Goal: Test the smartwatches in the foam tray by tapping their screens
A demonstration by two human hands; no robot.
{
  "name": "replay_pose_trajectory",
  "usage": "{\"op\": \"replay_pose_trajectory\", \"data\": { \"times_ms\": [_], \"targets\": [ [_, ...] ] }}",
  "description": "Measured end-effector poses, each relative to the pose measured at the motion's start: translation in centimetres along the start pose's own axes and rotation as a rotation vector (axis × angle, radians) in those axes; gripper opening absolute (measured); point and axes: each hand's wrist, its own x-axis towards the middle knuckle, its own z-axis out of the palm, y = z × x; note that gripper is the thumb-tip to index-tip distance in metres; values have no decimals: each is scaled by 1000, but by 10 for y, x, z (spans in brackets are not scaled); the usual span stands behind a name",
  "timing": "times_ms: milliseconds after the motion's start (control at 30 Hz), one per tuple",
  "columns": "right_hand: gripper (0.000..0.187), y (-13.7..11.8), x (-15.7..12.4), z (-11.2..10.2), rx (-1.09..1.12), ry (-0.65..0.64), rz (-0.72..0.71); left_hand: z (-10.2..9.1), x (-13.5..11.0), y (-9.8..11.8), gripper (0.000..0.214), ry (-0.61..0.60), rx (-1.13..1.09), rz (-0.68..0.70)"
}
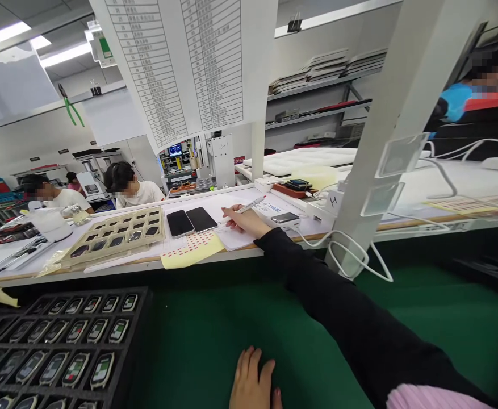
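My right hand (245, 221), in a black sleeve, reaches up to the white shelf and grips a white marker pen (252, 204) with a reddish end. Under it lie white paper sheets (235, 241). Two dark phones, one (179, 223) beside the other (201, 218), rest just left of that hand. A yellow sheet with red marks (193, 250) hangs over the shelf's front edge. Lower down, my left hand (252, 379) lies on the green mat (197, 335), palm down, fingers stretched and holding nothing.
A black foam tray (140, 326) of several smartwatches fills the lower left. On the shelf stand a beige compartment tray (161, 233) and a small device with a white cable (285, 217). A white post (385, 130) rises at right; a printed list (214, 62) hangs above. Two people sit beyond.
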Motion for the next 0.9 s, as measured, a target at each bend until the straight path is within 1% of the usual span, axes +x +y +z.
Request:
{"op": "replay_pose_trajectory", "data": {
  "times_ms": [100, 267, 367, 467, 633, 733, 900],
  "targets": [
    [26, -1, -2, 1, -117, 16, -21, -2, -1, -1, 46, -36, 2, 14],
    [26, -5, -4, -2, -284, 117, -61, -7, -1, 0, 49, -84, 66, 43],
    [22, -7, -4, -3, -352, 120, -66, -7, -1, -2, 49, -87, 78, 63],
    [19, -7, -4, -3, -398, 101, -69, -6, -1, -6, 48, -49, 58, 85],
    [19, -5, -2, -2, -452, 97, -70, -7, 0, -5, 49, -85, 42, 77],
    [19, -4, -1, -2, -472, 95, -71, -9, -1, -2, 49, -94, 32, 56],
    [19, -5, -2, -2, -493, 108, -87, -10, -2, -1, 49, -106, 38, 63]
  ]
}}
